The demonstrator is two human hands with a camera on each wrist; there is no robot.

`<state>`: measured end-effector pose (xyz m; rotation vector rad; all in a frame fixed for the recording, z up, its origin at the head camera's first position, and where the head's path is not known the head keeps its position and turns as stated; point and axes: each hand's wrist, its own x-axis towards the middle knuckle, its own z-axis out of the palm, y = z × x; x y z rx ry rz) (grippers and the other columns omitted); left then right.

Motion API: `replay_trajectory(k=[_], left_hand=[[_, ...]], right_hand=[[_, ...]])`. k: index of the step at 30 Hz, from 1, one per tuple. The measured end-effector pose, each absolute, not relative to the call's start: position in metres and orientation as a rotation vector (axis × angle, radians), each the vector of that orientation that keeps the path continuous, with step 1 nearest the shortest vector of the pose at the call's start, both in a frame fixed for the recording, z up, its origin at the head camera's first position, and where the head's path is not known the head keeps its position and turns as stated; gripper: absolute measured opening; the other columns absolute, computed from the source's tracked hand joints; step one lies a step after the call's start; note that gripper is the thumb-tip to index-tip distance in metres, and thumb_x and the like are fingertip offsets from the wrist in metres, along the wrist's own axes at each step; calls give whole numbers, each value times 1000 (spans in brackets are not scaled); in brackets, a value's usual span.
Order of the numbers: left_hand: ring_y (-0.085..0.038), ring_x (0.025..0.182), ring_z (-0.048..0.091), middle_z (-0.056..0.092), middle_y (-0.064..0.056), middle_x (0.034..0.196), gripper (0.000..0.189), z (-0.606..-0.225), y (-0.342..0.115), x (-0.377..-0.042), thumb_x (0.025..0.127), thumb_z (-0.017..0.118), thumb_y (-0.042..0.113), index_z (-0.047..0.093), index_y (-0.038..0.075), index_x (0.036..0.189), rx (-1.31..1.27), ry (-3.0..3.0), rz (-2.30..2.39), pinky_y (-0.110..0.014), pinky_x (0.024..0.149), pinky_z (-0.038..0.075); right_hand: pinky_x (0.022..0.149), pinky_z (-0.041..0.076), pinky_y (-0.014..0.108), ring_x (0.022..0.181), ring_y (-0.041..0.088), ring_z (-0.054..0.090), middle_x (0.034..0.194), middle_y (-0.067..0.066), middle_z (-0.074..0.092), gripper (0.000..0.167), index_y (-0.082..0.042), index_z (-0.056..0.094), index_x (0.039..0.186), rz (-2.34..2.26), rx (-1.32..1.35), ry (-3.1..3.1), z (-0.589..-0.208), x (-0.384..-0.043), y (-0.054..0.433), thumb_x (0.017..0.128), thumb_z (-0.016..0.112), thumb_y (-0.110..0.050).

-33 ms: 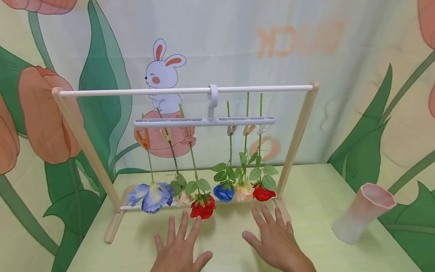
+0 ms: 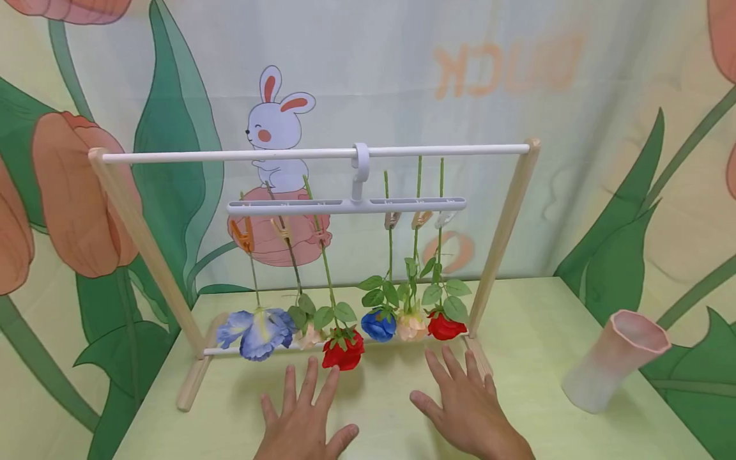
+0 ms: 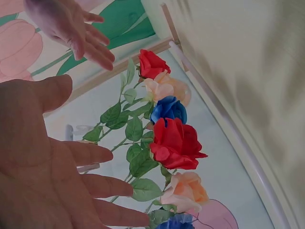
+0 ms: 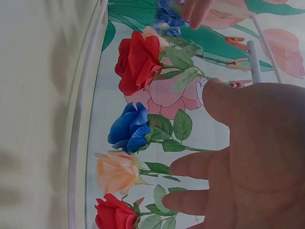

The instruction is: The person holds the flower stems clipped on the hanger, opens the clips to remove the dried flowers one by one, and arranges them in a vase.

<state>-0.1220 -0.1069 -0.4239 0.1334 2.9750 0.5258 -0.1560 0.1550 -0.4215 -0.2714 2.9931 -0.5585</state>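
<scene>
Both hands hold nothing, fingers straight and spread. My left hand (image 2: 301, 418) is over the table before the left red rose (image 2: 343, 351). To its right, my right hand (image 2: 468, 409) reaches toward the right red rose (image 2: 447, 327). Several artificial flowers hang head-down from clothespins on a white clip hanger (image 2: 322, 207): a pale blue-violet iris-like flower (image 2: 261, 335), a mostly hidden peach rose (image 2: 309, 337), the left red rose, a blue rose (image 2: 379, 324), another peach rose (image 2: 411, 326) and the right red rose. An orange clothespin (image 2: 244, 235) grips the iris-like flower's stem.
The hanger hooks onto the white top bar (image 2: 230, 155) of a wooden-legged rack (image 2: 503, 236). A pink-and-white vase (image 2: 615, 364) stands on the table (image 2: 535, 358) at the right. Behind hangs a printed curtain (image 2: 402, 83) with a rabbit and tulips.
</scene>
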Motion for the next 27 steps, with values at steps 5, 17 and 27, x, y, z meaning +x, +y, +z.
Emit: replay_trajectory(k=[5, 17, 27], left_hand=[[-56, 153, 12, 22, -19, 168, 88, -424, -115, -123, 87, 64, 67, 41, 20, 156, 155, 2973, 563, -91, 102, 7], [-57, 152, 15, 26, -19, 167, 92, -418, -139, -122, 84, 62, 74, 41, 21, 157, 139, 2921, 631, -91, 100, 11], [-58, 151, 14, 22, -19, 169, 88, -405, -159, -121, 86, 64, 69, 39, 24, 157, 156, 2913, 704, -92, 99, 11]], right_hand=[[104, 23, 85, 147, 61, 21, 162, 20, 37, 76, -15, 42, 156, -564, -288, 2999, -422, -159, 150, 97, 55, -61], [106, 24, 83, 147, 61, 22, 165, 20, 32, 82, -13, 38, 158, -634, -275, 3007, -416, -159, 132, 94, 61, -59], [103, 29, 83, 145, 62, 26, 165, 19, 31, 84, -13, 37, 158, -640, -250, 3040, -412, -160, 119, 94, 61, -61]])
